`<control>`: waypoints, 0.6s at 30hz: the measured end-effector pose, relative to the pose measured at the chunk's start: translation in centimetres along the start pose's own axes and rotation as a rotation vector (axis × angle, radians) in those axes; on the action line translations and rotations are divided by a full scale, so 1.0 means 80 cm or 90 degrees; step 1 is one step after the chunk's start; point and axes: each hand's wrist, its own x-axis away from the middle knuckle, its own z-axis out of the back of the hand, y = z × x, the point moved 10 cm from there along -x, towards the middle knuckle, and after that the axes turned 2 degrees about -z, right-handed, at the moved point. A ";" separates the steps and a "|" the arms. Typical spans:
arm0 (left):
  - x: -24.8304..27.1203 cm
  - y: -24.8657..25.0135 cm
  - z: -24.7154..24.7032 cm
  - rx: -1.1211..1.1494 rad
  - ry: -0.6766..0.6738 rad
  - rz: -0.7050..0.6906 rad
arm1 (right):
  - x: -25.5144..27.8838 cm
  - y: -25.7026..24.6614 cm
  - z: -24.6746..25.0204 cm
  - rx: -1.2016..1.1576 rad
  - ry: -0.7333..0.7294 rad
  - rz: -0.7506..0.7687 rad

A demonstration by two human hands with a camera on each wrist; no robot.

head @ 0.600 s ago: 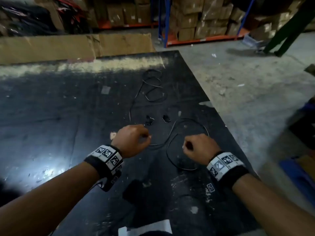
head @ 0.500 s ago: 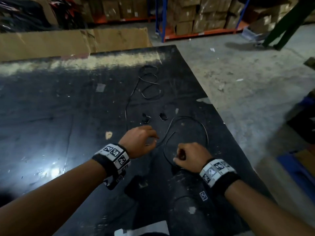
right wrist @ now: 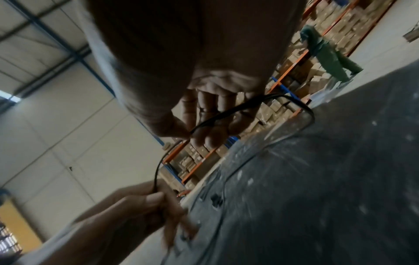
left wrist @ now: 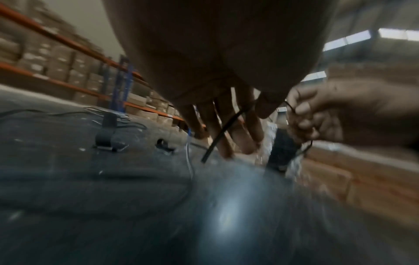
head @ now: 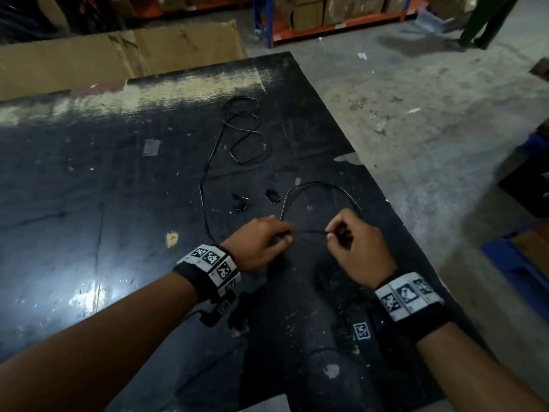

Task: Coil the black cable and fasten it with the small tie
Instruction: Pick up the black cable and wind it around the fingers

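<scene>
A thin black cable (head: 315, 184) lies on the black table (head: 104, 188). Its far end is a loose tangle (head: 246, 135), and one strand runs down to my left hand (head: 285, 236), which pinches it. From there a loop arcs over the table to my right hand (head: 331, 234), which pinches it too. A short taut stretch of cable spans the gap between both hands. Two small black ties (head: 241, 202) (head: 272, 197) lie just beyond the hands. In the left wrist view a cable end (left wrist: 215, 141) hangs below my left fingers (left wrist: 249, 129). The right wrist view shows the cable (right wrist: 294, 102) crossing my right fingers (right wrist: 211, 122).
The table's right edge (head: 374, 176) drops to a concrete floor. A flattened cardboard sheet (head: 118, 55) lies behind the table. Shelves with boxes (head: 326, 13) stand at the back, and a person in green (head: 487, 22) stands far right. A blue pallet (head: 520, 263) sits to the right.
My right hand has moved up from the near side of the loop toward the left hand. The hands are closer together, with a short length of cable between them.
</scene>
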 end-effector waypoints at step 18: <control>0.082 0.056 0.176 0.961 0.115 0.094 | -0.134 -0.289 0.048 -0.013 -0.011 0.419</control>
